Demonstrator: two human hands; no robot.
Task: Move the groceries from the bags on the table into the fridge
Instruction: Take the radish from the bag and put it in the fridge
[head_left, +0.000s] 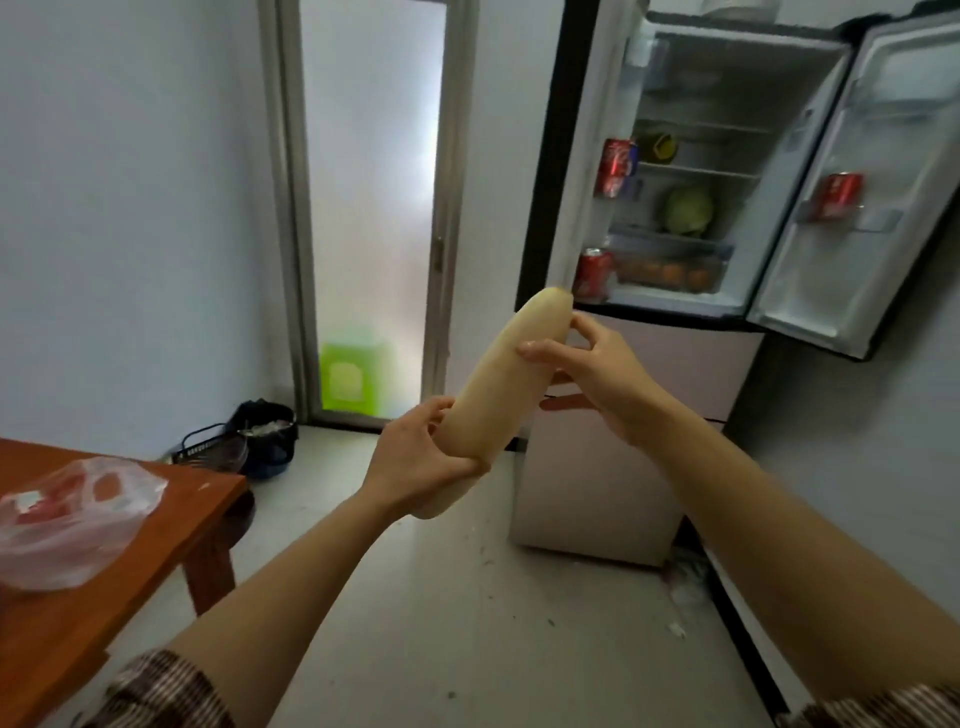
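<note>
Item: long pale radish, smooth-skinned, held in mid-air between the surface and the open fridge, tilting up toward the fridge. Left hand wrapping closed around the thick lower end, carrying the load. Right hand only partly closed, steadying the upper part, fingertips pressing its side.

Handling, as judged: looking stiff and fairly heavy for its length; skin probably slick, so gripping firmly near both ends rather than pinching at the middle; unlikely to bruise, though possibly snapping if dropped.

Also noting: clear plastic bag lying on the surface with something red inside, well apart from the hands. Fridge shelves showing a green cabbage, red cans in the door racks, oranges in the bottom drawer.
</note>
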